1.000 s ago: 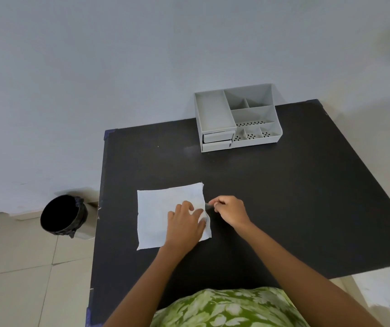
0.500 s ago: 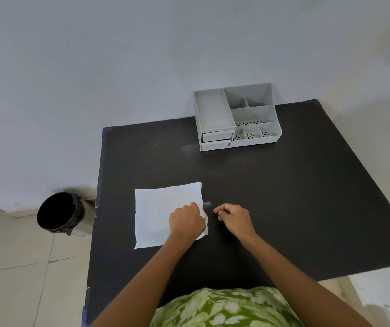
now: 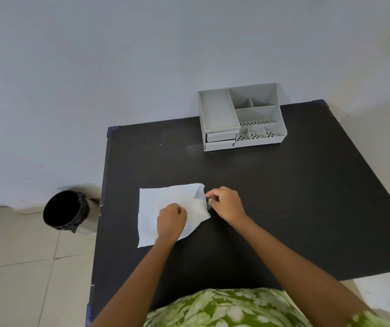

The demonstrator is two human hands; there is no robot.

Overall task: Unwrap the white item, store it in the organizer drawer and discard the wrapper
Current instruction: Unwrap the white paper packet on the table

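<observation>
We pinch the white wrapper [image 3: 165, 206] near the table's [image 3: 307, 208] front-left: left hand [image 3: 171, 219] clenched on it, right hand [image 3: 227, 204] apparently grasping its edge.

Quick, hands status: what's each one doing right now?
Left hand: closed in a fist, pressing on the white wrapper; whether it grips it cannot be told.
Right hand: fingers pinched shut on the wrapper's right edge, lifting it.
</observation>
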